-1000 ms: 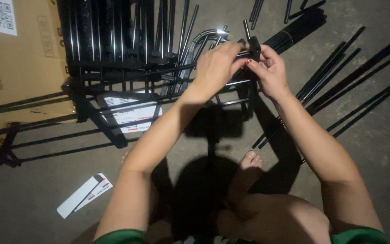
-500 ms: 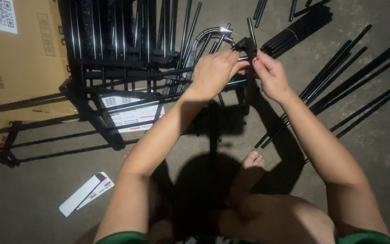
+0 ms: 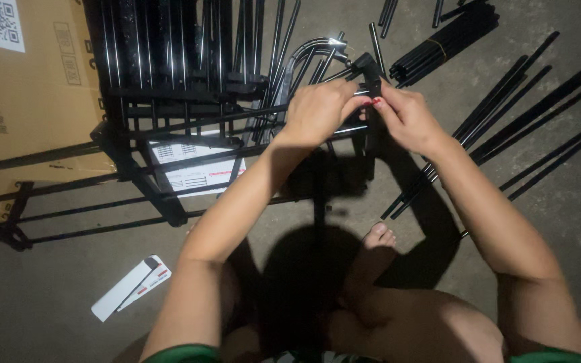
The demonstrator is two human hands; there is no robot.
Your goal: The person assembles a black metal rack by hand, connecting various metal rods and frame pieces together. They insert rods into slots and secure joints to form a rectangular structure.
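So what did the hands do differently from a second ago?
Not much. The left hand and right hand slid slightly down and left together, still pinching the black corner piece on the frame's thin rod. The cardboard box, loose black rods and paper slip stayed put.

2 hands, the left hand (image 3: 321, 111) and right hand (image 3: 408, 117); 1 black metal rack frame (image 3: 169, 101); 1 cardboard box (image 3: 28, 87); 1 bundle of black rods (image 3: 445, 40); 1 white leaflet (image 3: 131, 287); 1 bare foot (image 3: 374, 245).

A gray concrete floor (image 3: 48, 316) is seen. Black metal rods (image 3: 532, 114), a cardboard box (image 3: 28, 101) and a white paper slip (image 3: 131, 287) are laid on it.
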